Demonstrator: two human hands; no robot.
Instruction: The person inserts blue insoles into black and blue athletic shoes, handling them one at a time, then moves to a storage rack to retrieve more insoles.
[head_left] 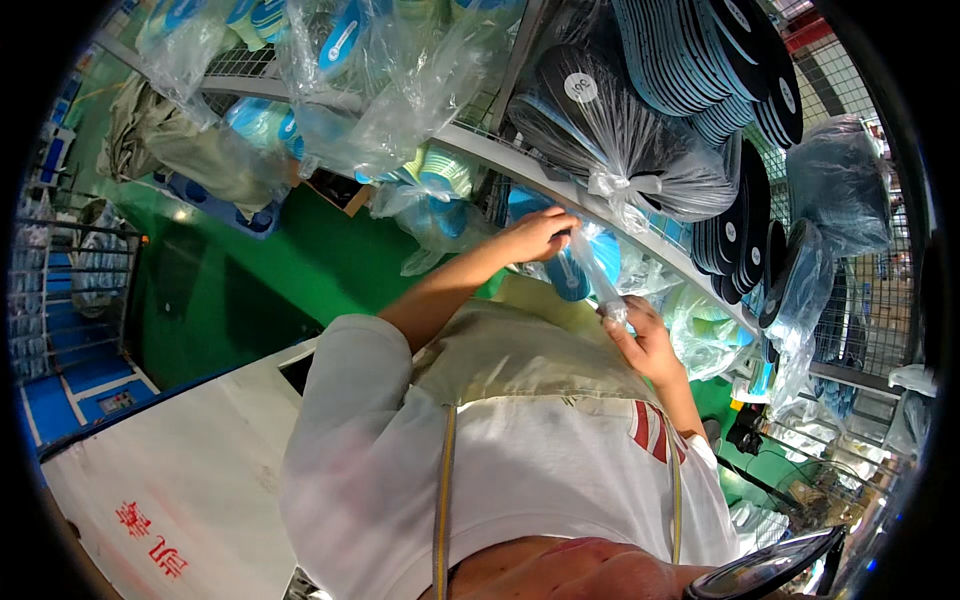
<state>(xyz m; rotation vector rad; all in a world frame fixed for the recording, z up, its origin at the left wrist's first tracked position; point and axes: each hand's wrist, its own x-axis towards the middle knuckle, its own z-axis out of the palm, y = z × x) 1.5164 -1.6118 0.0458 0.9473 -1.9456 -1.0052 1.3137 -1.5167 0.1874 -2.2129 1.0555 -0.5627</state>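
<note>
Clear plastic bag gripped by both hands: left, right.

The plastic bag between the hands is clear and shows bright blue insoles through it. The shirt is white with red stripes at one side and a thin yellow strap down it. The stacked insoles on the rack are black on top with pale blue edges, some bearing a round white sticker. Other bags are clear with blue and pale green inside. The floor is green, the crates blue, and the box white with red marks
</note>
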